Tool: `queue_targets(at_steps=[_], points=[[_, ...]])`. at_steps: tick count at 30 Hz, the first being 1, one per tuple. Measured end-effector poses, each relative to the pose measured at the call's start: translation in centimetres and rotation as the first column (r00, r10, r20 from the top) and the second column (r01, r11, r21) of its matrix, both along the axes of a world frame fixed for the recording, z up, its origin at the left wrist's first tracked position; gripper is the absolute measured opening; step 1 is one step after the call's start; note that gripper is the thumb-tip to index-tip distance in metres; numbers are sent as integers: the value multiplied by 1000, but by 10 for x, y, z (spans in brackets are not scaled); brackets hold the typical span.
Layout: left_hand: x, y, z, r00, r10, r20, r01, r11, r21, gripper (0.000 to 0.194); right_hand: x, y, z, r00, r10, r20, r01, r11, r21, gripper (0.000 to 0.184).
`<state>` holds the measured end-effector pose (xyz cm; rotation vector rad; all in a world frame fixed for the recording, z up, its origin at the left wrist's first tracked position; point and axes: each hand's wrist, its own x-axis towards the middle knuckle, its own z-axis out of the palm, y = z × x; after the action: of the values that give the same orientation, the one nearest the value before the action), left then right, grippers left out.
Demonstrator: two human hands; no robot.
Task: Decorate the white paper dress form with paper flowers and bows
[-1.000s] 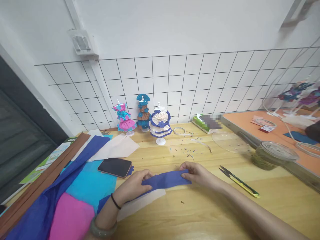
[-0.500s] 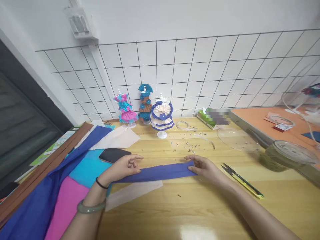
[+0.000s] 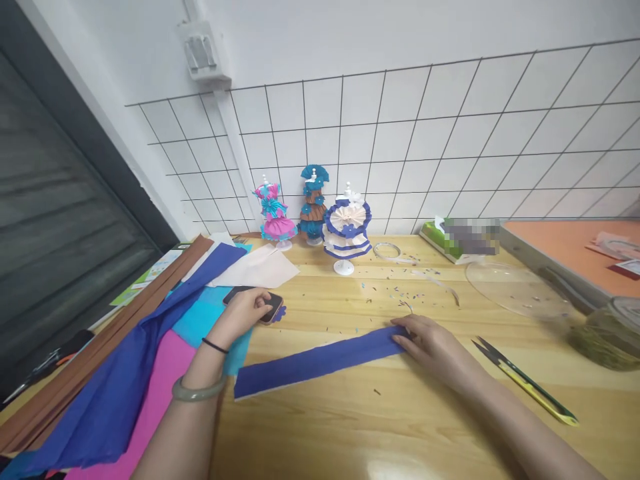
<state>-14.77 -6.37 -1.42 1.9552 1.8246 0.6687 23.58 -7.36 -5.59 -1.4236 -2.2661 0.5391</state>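
A long strip of dark blue crepe paper [image 3: 315, 361] lies flat on the wooden table [image 3: 380, 427]. My right hand [image 3: 433, 347] rests on the strip's right end, fingers bent and pressing it down. My left hand [image 3: 245, 310] has left the strip and lies on a dark phone [image 3: 273, 308] to the upper left, fingers curled over its top. That wrist bears a black band and a green bangle. Small yellow-handled snips [image 3: 523, 380] lie just right of my right hand.
Sheets of blue, pink, cyan, brown and cream paper [image 3: 145, 360] cover the table's left side. Three small paper-dress mannequins [image 3: 345, 230] stand by the wire-grid wall. A tape ring [image 3: 387, 251], a clear lid [image 3: 515, 290], a glass jar [image 3: 610, 333] and an orange-topped table [image 3: 575, 250] are on the right.
My left hand let go of the blue strip's left end and moved up-left onto the phone. The strip now lies stretched flat. The view has shifted to the left.
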Motion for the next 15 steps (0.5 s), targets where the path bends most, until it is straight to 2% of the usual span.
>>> queue_targets(at_steps=[3, 6, 9, 12, 15], points=[[6, 1, -1, 1000, -17, -23, 18, 999, 47, 20, 0, 1, 0, 997, 16, 75, -28, 987, 159, 28], [18, 2, -1, 995, -80, -58, 85, 993, 79, 16, -3, 1, -2, 997, 8, 77, -29, 963, 268, 28], [31, 2, -1, 987, -127, -101, 139, 982, 125, 16, -12, -4, -1, 998, 48, 37, -57, 950, 308, 26], [43, 5, 3, 986, -143, -82, 155, 972, 175, 20, -23, -12, 2, 994, 108, 0, -102, 942, 321, 27], [56, 16, 15, 990, -140, -12, 140, 968, 211, 24, -31, -18, 3, 988, 153, -19, -138, 935, 326, 28]])
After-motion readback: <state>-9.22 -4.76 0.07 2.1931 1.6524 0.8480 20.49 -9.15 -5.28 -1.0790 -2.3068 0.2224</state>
